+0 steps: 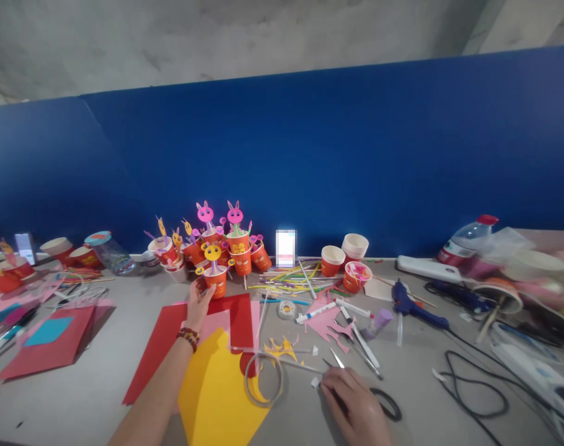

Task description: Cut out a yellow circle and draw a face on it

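My left hand [202,303] reaches out over the coloured paper and grips the side of a red paper cup [216,286] with a yellow cut-out creature [212,253] standing up from it. Just behind are several more red cups with pink rabbit-eared heads [234,215] and yellow figures. Low on the table, my right hand [351,399] is curled over a pair of scissors [387,404]. The blades stick out past the fingers and a black handle loop shows on the other side; the middle is hidden under the hand.
Red and yellow paper sheets [217,387] lie at centre, with a tape ring [263,380] on them. Pipe cleaners [286,280], markers [315,312], pink scraps [326,322] and stacked cups [332,260] sit beyond. At right are a blue glue gun [419,310], a cable [472,390] and a bottle [468,241].
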